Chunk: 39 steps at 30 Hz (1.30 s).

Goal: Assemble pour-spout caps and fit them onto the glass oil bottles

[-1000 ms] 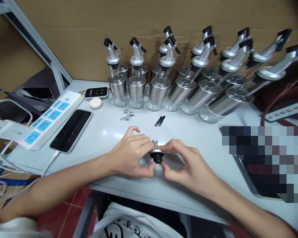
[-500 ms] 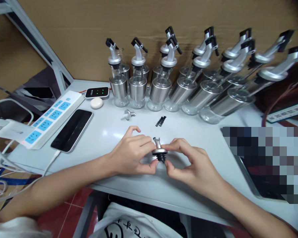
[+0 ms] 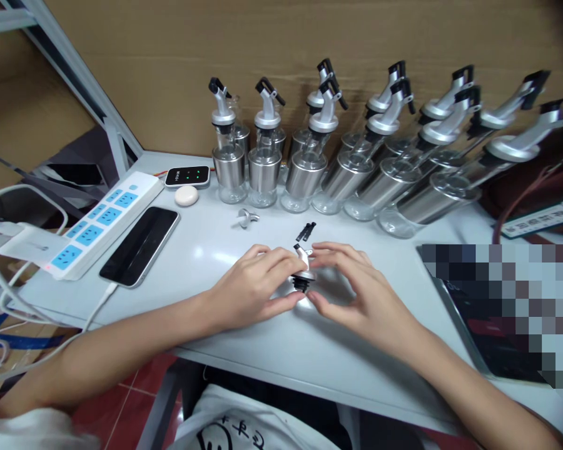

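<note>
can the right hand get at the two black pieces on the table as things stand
Probably yes: the two black pieces lie just beyond the right hand, and nothing visible blocks that side. The pour spout in the left hand sits close in front, so space looks tight.

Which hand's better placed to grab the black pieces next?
Probably the right hand: its fingers reach closest to the black pieces and look spread more loosely, while the left hand seems to pinch the pourer spout.
</note>
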Motion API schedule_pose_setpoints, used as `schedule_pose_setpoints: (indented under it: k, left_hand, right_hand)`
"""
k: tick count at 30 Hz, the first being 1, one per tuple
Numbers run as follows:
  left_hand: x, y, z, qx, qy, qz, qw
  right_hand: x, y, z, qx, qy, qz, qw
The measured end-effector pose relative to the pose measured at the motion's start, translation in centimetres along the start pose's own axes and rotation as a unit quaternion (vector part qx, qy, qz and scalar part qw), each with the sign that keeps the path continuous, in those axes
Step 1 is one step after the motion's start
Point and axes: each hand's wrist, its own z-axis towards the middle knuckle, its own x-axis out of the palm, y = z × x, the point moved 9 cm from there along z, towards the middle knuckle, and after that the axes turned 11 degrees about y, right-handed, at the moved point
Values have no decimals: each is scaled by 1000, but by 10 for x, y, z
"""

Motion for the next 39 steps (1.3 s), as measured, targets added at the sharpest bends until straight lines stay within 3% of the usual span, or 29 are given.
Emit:
schedule_pose_setpoints:
  k: [7,11,17,20,24,33,39]
  left_hand:
    - [0,4,1,-34,1,24,999]
    - [-1,4,1,-36,-2,25,999]
    - [-2,6,0,-42,4,25,999]
    - [1,6,0,-40,14,27,999]
    - [4,4,1,-32,21,23,999]
    - [4,4,1,-29,21,28,999]
    - [2,2,0,-25,20,32,999]
  right_hand:
    - [15,-21,3,29,84,-88,992]
    - [22,-28,4,43,120,-84,988]
    - [5,-25,1,21,87,-37,995]
    - [-6,-24,1,12,33,-62,997]
    - [-17,-32,-1,76,-40,-131,988]
    - [9,-38,-2,145,31,-132,980]
    - [5,-42,-3,173,28,-57,983]
